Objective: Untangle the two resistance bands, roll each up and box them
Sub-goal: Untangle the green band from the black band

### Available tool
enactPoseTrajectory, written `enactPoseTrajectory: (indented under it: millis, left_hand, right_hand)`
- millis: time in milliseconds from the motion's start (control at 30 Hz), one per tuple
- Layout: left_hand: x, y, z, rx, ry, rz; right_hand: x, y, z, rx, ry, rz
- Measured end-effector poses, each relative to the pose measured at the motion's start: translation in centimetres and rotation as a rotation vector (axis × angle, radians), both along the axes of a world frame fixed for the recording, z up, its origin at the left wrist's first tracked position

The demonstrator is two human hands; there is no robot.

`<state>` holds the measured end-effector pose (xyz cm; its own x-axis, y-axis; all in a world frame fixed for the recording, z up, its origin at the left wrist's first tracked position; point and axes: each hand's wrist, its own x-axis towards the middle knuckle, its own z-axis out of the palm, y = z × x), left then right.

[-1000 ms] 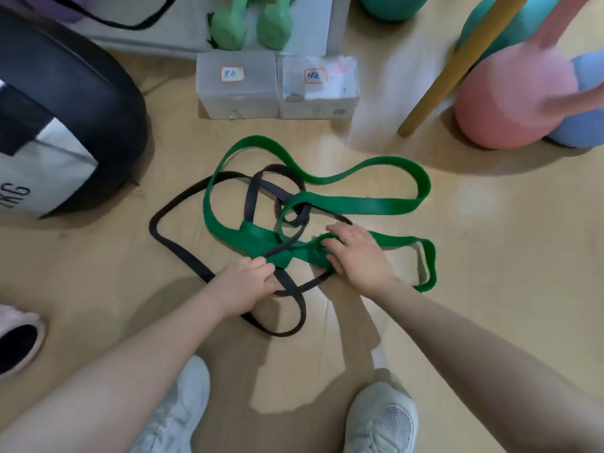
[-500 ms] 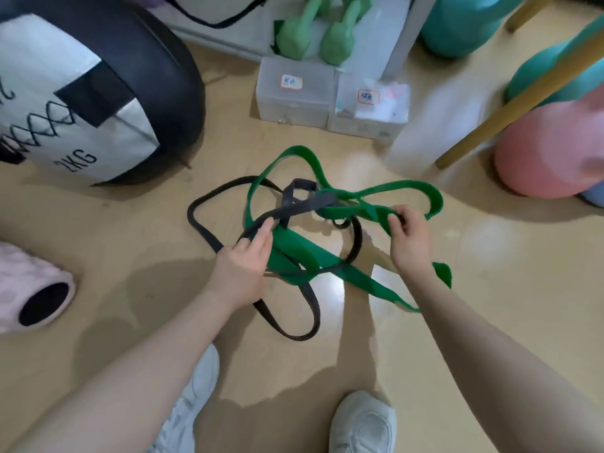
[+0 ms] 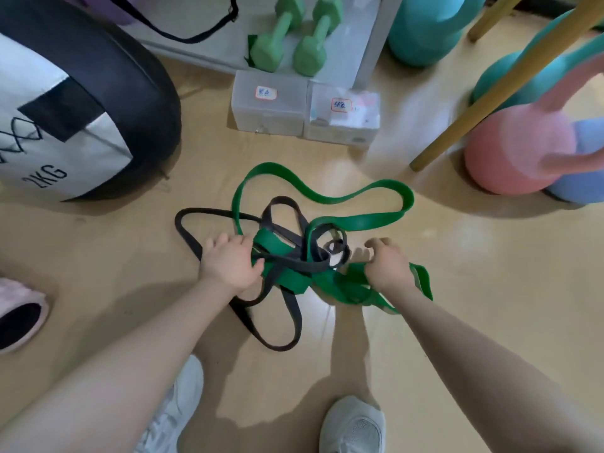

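Green flat rubber band point(image 3: 359, 220) knotted with thinner black band point(image 3: 287, 322) on glossy floor; my left hand point(image 3: 230, 264) grips black, right hand point(image 3: 387, 266) pinches green.

left hand point(image 3: 230, 264): now grips the black band point(image 3: 295, 256) at the knot
right hand point(image 3: 387, 264): drops lower, holding the green band point(image 3: 356, 291)

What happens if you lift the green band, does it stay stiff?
Probably not: the green band lies in loose curves, so it should flop. It is threaded through the black band, so lifting it likely drags that along.
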<state>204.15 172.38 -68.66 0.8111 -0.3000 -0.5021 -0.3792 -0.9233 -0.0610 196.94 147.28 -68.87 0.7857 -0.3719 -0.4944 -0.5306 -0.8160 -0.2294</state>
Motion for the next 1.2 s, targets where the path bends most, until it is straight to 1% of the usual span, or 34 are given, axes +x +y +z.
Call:
enactPoseTrajectory:
  millis: [33,67,100,167,233,300,367,433,467,533,600,633,667,700,733,800,833,900,967,1033,1100,1133,1200]
  left_hand:
    - [0.3,-0.8,0.0,-0.072,-0.081,-0.037]
    - [0.7,-1.7,-0.1,-0.148,-0.125,-0.074]
    - [1.1,-2.6,-0.5,-0.212,-0.132,-0.121]
    - [1.9,-4.5,-1.5,-0.308,-0.053,-0.256]
    - [2.2,-6.1,-2.6,-0.367,0.1,-0.372]
    - [1.9,-6.8,-3.5,-0.417,0.222,-0.402]
    - [1.5,-6.8,-4.2,-0.451,0.252,-0.383]
    - [1.4,-6.6,-4.6,-0.453,0.259,-0.344]
    - [1.4,-6.4,-4.8,-0.448,0.265,-0.336]
    - [1.4,-6.4,-5.1,-0.421,0.283,-0.352]
    - [1.0,-6.6,-5.0,-0.426,0.292,-0.346]
    - [1.0,-6.6,-4.8,-0.469,0.305,-0.296]
    - [1.0,-6.6,-4.4,-0.539,0.326,-0.203]
    - [1.2,-6.5,-3.7,-0.635,0.346,-0.086]
    - [1.5,-6.3,-3.0,-0.738,0.36,0.03]
    - [2.3,-5.8,-1.4,-0.951,0.403,0.205]
    - [2.8,-5.7,-0.3,-1.049,0.458,0.281]
    - [3.5,-5.4,1.9,-1.183,0.583,0.425]
    - [4.3,-5.2,4.2,-1.239,0.628,0.507]
    - [4.9,-5.1,7.0,-1.302,0.664,0.559]
    - [5.4,-5.2,9.8,-1.388,0.718,0.602]
    - [5.7,-5.4,11.4,-1.428,0.742,0.603]
    - [6.2,-5.8,14.8,-1.515,0.764,0.56]
  right_hand:
    - [0.3,1.3,-0.1,0.025,-0.088,0.085]
    - [0.7,2.7,-0.1,0.046,-0.124,0.172]
    - [1.0,4.0,-0.3,0.067,-0.11,0.238]
    - [1.2,6.1,-1.1,0.056,-0.049,0.292]
    - [1.0,6.9,-2.2,0.017,-0.046,0.298]
    - [0.3,7.0,-2.9,0.086,-0.154,0.244]
    - [-0.6,6.7,-3.4,0.198,-0.235,0.089]
    - [-1.6,6.6,-3.9,0.262,-0.207,-0.126]
    - [-2.0,6.7,-4.1,0.282,-0.164,-0.192]
    - [-2.6,7.3,-4.5,0.308,-0.074,-0.213]
    - [-2.6,7.9,-5.1,0.305,-0.036,-0.175]
    - [-2.4,8.0,-5.3,0.287,-0.04,-0.158]
    - [-2.2,8.0,-5.3,0.279,-0.053,-0.159]
    - [-1.9,7.8,-5.3,0.306,-0.073,-0.195]
    - [-1.7,7.6,-5.0,0.377,-0.106,-0.269]
    - [-1.2,7.3,-3.9,0.58,-0.215,-0.452]
    - [-0.9,7.2,-3.2,0.633,-0.285,-0.52]
    - [0.0,6.8,-1.5,0.608,-0.43,-0.56]
    - [1.1,5.8,0.6,0.501,-0.512,-0.462]
    - [2.3,4.6,2.4,0.487,-0.488,-0.263]
    - [3.2,4.1,4.5,0.578,-0.454,-0.095]
    - [3.7,4.1,5.9,0.636,-0.478,-0.069]
    - [4.8,4.2,9.1,0.724,-0.61,-0.085]
